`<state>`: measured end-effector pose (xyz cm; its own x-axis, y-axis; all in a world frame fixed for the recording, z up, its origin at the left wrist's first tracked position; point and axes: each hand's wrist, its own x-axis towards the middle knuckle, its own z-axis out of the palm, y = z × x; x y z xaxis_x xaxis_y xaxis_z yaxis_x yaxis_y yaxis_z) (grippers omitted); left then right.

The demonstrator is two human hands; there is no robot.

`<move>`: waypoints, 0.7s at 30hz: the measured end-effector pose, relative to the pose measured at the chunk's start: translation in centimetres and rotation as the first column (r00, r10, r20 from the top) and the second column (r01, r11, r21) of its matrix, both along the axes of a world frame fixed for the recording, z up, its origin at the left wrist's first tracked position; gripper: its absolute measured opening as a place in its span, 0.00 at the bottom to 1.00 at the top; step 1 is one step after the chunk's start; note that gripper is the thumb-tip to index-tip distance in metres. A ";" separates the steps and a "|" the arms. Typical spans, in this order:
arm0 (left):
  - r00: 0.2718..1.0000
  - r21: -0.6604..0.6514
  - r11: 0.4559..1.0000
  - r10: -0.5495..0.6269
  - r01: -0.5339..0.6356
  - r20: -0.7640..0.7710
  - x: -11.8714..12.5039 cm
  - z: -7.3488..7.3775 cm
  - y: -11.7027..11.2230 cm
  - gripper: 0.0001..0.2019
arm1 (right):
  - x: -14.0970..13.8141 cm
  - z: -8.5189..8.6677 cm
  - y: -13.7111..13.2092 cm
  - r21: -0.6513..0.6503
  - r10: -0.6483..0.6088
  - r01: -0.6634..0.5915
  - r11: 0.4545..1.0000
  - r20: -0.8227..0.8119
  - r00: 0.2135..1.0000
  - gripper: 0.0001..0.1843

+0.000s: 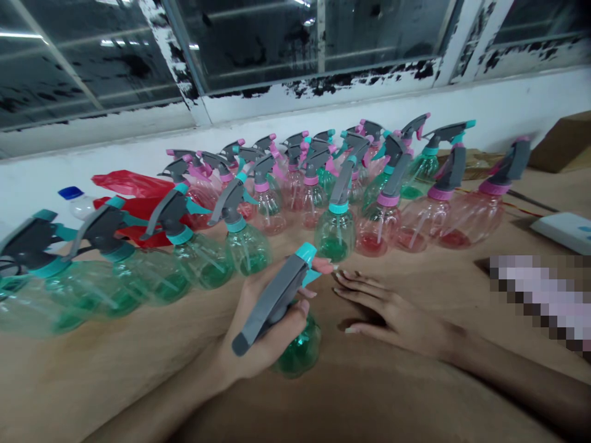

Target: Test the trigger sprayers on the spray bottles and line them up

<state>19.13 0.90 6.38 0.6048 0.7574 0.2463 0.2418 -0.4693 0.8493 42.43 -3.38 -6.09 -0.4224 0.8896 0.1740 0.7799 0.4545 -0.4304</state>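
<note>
My left hand is wrapped round the grey trigger head of a green spray bottle that stands on the wooden table in front of me. Its teal nozzle points away toward the rows of bottles. My right hand lies flat on the table just right of that bottle, fingers stretched out and holding nothing. Its fingertips nearly touch my left forefinger.
Several green spray bottles and pink spray bottles stand in rows along the white wall. A red plastic bag and a blue-capped white bottle lie behind them at left. A white box and a cardboard box sit at right.
</note>
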 end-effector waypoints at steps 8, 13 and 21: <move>1.000 -0.016 1.000 -0.003 0.003 0.006 0.0 0.1 0.0 0.21 | 0.0 0.1 0.0 -0.004 0.004 -0.004 1.000 -0.017 1.000 0.33; 1.000 -0.024 1.000 0.013 -0.013 -0.024 0.0 0.2 0.0 0.21 | 0.1 -0.1 0.1 0.015 0.014 -0.014 1.000 -0.026 1.000 0.33; 0.999 -0.046 0.998 0.035 -0.037 -0.041 0.0 0.2 0.0 0.22 | 0.1 -0.1 0.0 0.023 0.019 -0.018 1.000 -0.055 0.998 0.33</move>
